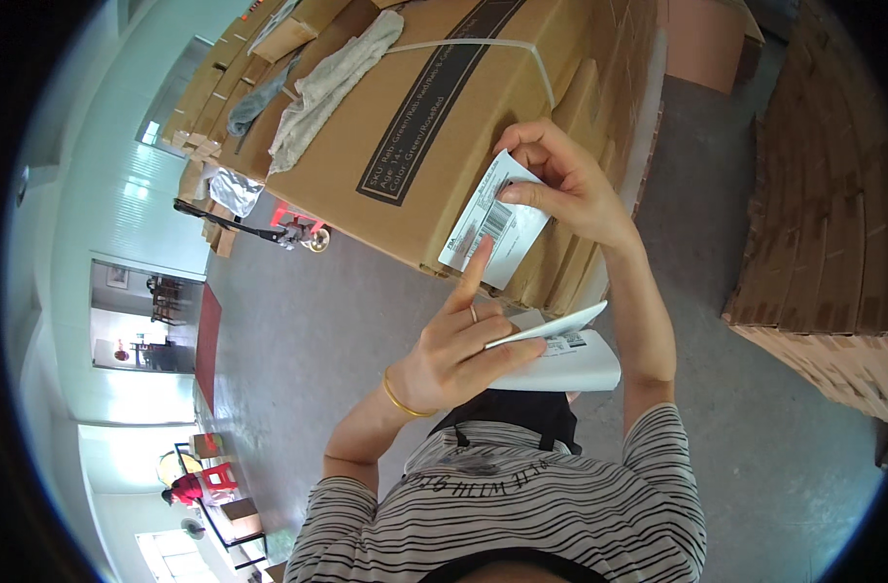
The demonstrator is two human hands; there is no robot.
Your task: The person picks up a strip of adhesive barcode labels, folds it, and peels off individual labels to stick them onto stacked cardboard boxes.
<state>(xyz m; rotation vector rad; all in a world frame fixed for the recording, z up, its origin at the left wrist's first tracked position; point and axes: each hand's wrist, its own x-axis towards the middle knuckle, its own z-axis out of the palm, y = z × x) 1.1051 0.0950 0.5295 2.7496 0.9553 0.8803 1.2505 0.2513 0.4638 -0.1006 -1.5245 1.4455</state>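
My right hand [575,189] pinches a white shipping label [510,248] by its upper edge, thumb on its printed face. The label, with a barcode on it, is held up before the near corner of a large brown cardboard box [415,204]. My left hand [449,355] grips a folded stack of white label sheets [565,374] between thumb and fingers. Its index finger stretches out to the label's lower part and seems to touch it. Whether the label rests against the box, I cannot tell.
On the box lie a grey cloth [327,92] and a white strap [473,42]. Stacked flat cardboard [823,214] stands to the right. A pallet jack handle [235,223] is beyond the box's left side. At the far lower left, a person in red [186,489] is by a table.
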